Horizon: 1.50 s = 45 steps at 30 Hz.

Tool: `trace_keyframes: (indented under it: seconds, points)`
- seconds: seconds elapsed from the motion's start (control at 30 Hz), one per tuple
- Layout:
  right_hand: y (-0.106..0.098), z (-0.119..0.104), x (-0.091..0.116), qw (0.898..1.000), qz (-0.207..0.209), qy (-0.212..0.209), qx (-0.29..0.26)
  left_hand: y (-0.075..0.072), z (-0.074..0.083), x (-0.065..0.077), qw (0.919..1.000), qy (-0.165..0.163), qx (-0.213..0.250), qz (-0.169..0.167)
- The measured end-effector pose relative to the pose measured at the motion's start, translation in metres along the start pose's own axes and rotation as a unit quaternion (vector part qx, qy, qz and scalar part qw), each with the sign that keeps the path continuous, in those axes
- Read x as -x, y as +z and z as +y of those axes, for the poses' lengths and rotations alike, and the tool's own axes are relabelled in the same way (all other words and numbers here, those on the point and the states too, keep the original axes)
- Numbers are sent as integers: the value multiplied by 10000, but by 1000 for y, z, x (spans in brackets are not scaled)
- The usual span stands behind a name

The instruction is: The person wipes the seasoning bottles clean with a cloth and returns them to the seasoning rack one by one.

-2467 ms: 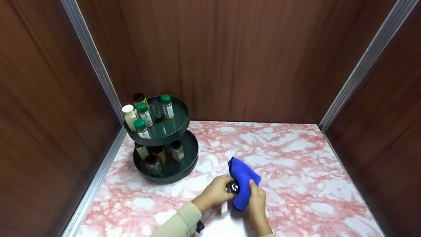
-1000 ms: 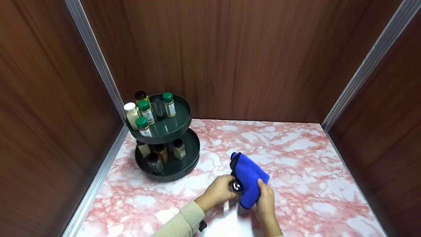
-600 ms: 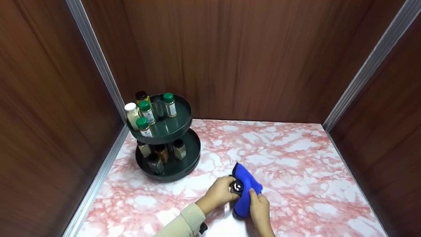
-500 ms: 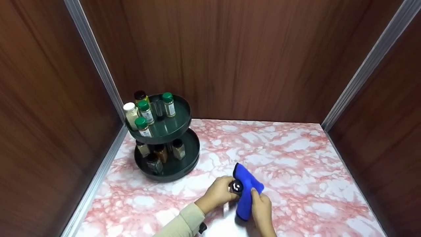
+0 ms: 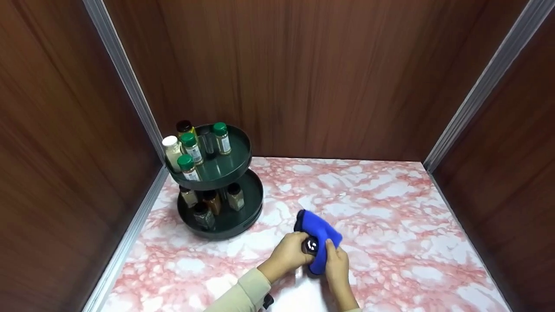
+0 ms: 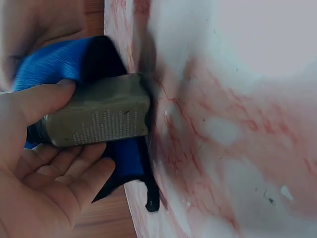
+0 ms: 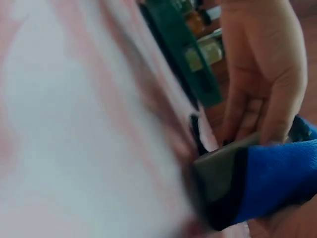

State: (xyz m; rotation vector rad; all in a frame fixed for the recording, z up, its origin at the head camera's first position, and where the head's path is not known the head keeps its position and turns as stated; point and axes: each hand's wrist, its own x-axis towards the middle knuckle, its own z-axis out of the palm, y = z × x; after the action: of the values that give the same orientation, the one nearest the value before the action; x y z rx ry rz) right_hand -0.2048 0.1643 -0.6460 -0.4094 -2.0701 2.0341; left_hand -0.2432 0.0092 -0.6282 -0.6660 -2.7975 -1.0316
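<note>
My left hand (image 5: 288,252) grips a square-sided spice jar (image 6: 104,114) with a glossy black cap (image 5: 311,245). Small print covers one face of the jar, and its contents look grey-brown. A blue cloth (image 5: 318,229) with black edging is draped against the jar's right side. My right hand (image 5: 337,265) pinches that cloth, thumb on top, pressing it to the jar. In the left wrist view the jar's base is close to the marbled tabletop; whether it touches, I cannot tell. The right wrist view is blurred, with the cloth (image 7: 282,173) wrapping the jar's far side.
A two-tier dark green turntable rack stands at the left. Its upper tray (image 5: 223,167) bears several bottles, including green-capped jars (image 5: 223,141) and a white-capped one (image 5: 173,154). Dark-capped spice jars (image 5: 235,198) stand on the lower tray (image 5: 251,208). Wood-grain panels (image 5: 277,78) enclose the table (image 5: 381,203).
My right hand and the cloth shift back and forth along the jar, lately up and to the left. My left hand keeps its grip on the jar in nearly the same spot.
</note>
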Motion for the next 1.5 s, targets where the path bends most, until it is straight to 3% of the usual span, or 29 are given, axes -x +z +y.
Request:
trace_keyframes:
  seconds: [0.2, 0.37, 0.57, 0.67, 0.77, 0.9, 0.97, 1.07, 1.17, 1.27, 1.37, 1.43, 1.5]
  points:
    - [-9, 9, 11, 9975, 216, 17, 674, 4, -2, 3, 9990, -252, 380, -23]
    - [-13, 3, 16, 9968, 422, -246, 627, 4, -4, 4, 9951, -308, 940, 69]
    - [-13, 0, 18, 9883, 793, -1111, 675, 0, -6, 5, 9915, -318, 1242, 214]
    - [-12, -1, 18, 9807, 763, -1636, 749, -6, -3, 8, 9892, -329, 1381, 354]
    - [-9, 0, 19, 9707, 501, -2160, 930, -14, 1, 9, 9830, -322, 1738, 496]
    - [-1, -10, 26, 9641, 130, -2451, 1015, -23, 7, 12, 9651, -357, 2530, 581]
    - [3, -12, 26, 9745, -32, -2116, 751, -26, 10, 14, 9551, -403, 2872, 613]
    - [7, -11, 19, 9930, -209, -1162, 98, -27, 13, 17, 9455, -423, 3154, 693]
    - [8, -8, 12, 9967, -252, -209, -741, -27, 14, 20, 9423, -375, 3228, 798]
    - [11, -8, 11, 9814, -393, 495, -1812, -26, 13, 21, 9394, -307, 3284, 935]
    - [14, -8, 13, 9533, -597, 1075, -2758, -24, 11, 21, 9401, -157, 3218, 1117]
    - [14, -8, 15, 9416, -570, 1324, -3042, -24, 9, 19, 9421, -30, 3114, 1246]
    - [13, -9, 18, 9375, -529, 1388, -3147, -24, 6, 17, 9415, 35, 3068, 1394]
